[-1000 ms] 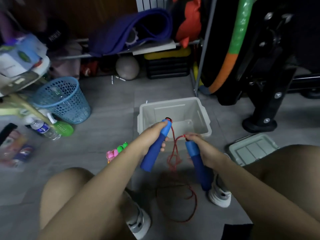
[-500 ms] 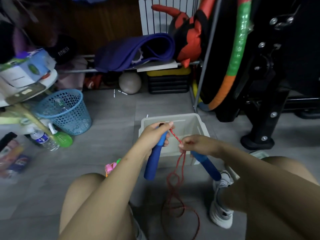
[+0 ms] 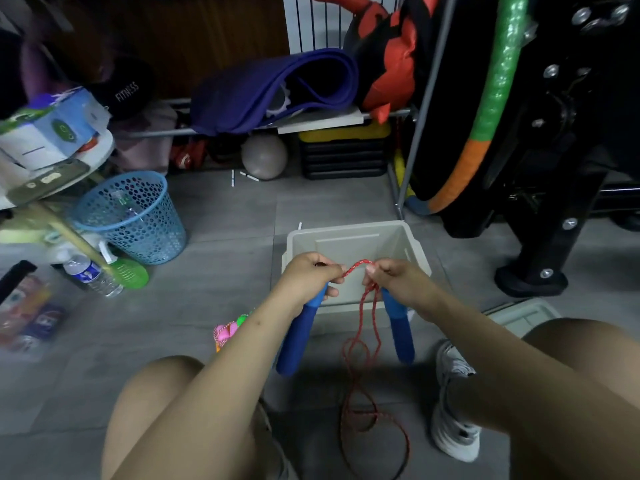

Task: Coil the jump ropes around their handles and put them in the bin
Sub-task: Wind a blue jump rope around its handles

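Between the hands: a braided red rope point(image 3: 360, 327) arched, then hung in loose loops.
Left hand point(image 3: 308, 278): gripped one smooth blue handle point(image 3: 298, 336).
Right hand point(image 3: 398, 282): gripped the other blue handle point(image 3: 400, 327), pinching rope.
Beyond both: a rectangular grey plastic bin point(image 3: 349, 242).

One legible marking is found. The word "FITNESS" stands in pale capital letters on a black cap point(image 3: 126, 90) at the upper left, resting among the clutter on the shelf. A blue-and-white carton point(image 3: 59, 128) below it bears a green round emblem, with no readable lettering. A water bottle point(image 3: 90, 273) on the floor carries a blue label; its print appears to be text but is too blurred to read.
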`<state>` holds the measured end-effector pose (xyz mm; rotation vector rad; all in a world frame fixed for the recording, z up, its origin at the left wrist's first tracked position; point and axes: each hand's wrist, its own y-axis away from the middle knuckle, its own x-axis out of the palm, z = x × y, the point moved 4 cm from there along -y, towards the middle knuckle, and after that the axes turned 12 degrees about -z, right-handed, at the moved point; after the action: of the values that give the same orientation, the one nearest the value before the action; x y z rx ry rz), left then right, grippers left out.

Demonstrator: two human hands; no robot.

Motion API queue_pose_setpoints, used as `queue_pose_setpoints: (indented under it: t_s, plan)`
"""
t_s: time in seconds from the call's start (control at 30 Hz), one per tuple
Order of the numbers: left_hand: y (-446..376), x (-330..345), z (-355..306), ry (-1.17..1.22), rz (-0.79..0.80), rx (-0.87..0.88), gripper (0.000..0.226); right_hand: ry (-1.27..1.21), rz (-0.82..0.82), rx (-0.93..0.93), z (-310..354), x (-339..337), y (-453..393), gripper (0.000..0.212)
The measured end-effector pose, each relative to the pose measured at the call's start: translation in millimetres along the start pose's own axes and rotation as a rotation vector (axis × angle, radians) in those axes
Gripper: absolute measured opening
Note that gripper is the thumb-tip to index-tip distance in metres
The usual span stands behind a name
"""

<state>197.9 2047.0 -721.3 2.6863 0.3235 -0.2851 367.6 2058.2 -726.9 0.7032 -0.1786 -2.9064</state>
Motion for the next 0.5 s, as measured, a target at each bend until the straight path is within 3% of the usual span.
queue_pose_setpoints:
  t_s: [0.27, 0.37, 0.5]
  plan:
    - [-14.1, 28.2, 69.0, -0.059, -0.035, -0.173, 0.019, 0.324, 0.144, 0.164, -93.4, 40.4, -3.7, 0.037]
    - [-18.1, 33.5, 81.7, -0.104, -0.054, -0.193, 0.020, 0.390, 0.179, 0.174, -103.6, 39.7, -5.5, 0.025]
    - [-23.1, 35.9, 80.8, -0.085, -0.067, -0.206, 0.020, 0.458, 0.225, 0.173, -105.2, 38.3, -11.8, 0.029]
